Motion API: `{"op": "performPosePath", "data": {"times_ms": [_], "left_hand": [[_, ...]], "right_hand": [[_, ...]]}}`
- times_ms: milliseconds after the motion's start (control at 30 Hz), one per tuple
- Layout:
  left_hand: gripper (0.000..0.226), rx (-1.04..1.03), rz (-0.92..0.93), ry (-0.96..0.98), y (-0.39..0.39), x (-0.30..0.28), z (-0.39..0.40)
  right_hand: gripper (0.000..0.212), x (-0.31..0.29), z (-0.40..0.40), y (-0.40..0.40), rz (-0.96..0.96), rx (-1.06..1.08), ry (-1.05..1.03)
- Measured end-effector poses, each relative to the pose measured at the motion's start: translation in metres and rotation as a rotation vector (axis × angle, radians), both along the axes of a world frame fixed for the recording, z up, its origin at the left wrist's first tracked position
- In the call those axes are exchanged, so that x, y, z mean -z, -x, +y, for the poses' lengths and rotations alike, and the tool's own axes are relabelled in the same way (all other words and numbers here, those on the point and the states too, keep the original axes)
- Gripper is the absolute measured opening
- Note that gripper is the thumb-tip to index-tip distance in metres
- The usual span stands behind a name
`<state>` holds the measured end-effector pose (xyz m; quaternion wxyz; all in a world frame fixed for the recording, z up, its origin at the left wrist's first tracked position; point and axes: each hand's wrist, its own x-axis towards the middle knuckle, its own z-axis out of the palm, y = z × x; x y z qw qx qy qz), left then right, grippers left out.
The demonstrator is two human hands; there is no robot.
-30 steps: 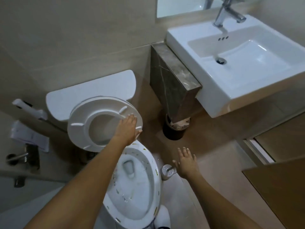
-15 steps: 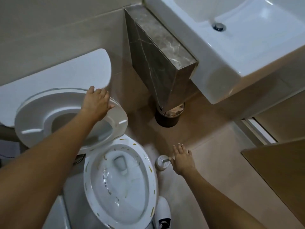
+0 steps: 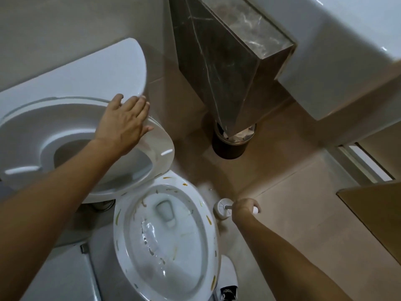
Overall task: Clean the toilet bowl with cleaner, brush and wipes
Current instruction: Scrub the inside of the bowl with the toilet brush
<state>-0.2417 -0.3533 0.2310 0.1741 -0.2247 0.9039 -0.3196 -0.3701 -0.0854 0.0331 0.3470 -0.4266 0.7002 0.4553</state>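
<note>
The left hand (image 3: 124,124) lay flat against the raised toilet seat (image 3: 91,148), fingers straight and spread, its fingertips reaching past the seat's upper edge toward the cistern lid (image 3: 86,70). It pressed the seat rather than gripped it. The seat stood tilted up over the back of the toilet bowl (image 3: 165,240), leaving the rim and basin exposed, with yellowish smears dotted around the rim and inner wall.

The right hand (image 3: 244,208) was down at the floor, just to the right of the bowl, curled around the handle of the toilet brush (image 3: 230,206). The white tip of the handle poked out past the far side of the fist, and a short stretch of metal shaft ran from the fist leftward into the white brush holder (image 3: 220,210), which stood beside the bowl's rim. The brush head itself seemed to sit inside the holder, though the view there was too small to be sure.

The coming move likely turned on that line: the handle's long axis ran roughly left to right, from holder to hand, so the brush would need drawing out along it, away from the bowl, before swinging left over the rim. The right hand was plainly nearer.

A dark waste bin (image 3: 233,144) stood beneath a marble-faced ledge (image 3: 227,51), and a white bottle (image 3: 227,279), perhaps the cleaner, stood by the bowl's front.
</note>
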Motion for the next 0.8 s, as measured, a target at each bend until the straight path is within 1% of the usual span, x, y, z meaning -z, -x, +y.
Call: {"op": "performPosePath", "data": {"times_ms": [67,167,333,367,467,533,633,700,800], "left_hand": [[0.065,0.004,-0.009,0.005,0.002,0.003,0.001],[0.066,0.008,0.011,-0.007,0.004,0.006,0.002],[0.069,0.011,0.043,-0.051,0.003,0.002,0.003],[0.07,0.006,0.058,-0.068,0.003,0.001,0.003],[0.078,-0.018,0.081,-0.088,0.001,-0.003,0.006],[0.078,-0.054,0.141,-0.112,-0.006,-0.005,0.006],[0.072,-0.089,0.285,-0.172,-0.02,-0.012,0.003],[0.07,-0.095,0.362,-0.199,-0.033,-0.021,0.0],[0.072,-0.123,0.454,-0.22,-0.055,-0.035,-0.004]], "right_hand": [[0.057,0.001,0.003,0.0,-0.02,0.049,0.009],[0.055,-0.001,0.007,0.002,-0.042,0.102,0.029],[0.056,0.0,0.015,0.001,-0.071,0.131,0.067],[0.054,-0.003,0.017,0.001,-0.071,0.139,0.075],[0.04,-0.019,0.025,0.006,-0.05,0.131,0.119],[0.035,-0.03,0.031,0.013,-0.021,0.128,0.145],[0.036,-0.05,0.038,0.025,0.01,0.141,0.159],[0.032,-0.065,0.04,0.032,0.0,0.154,0.159],[0.036,-0.09,0.039,0.041,-0.058,0.215,0.192]]}}
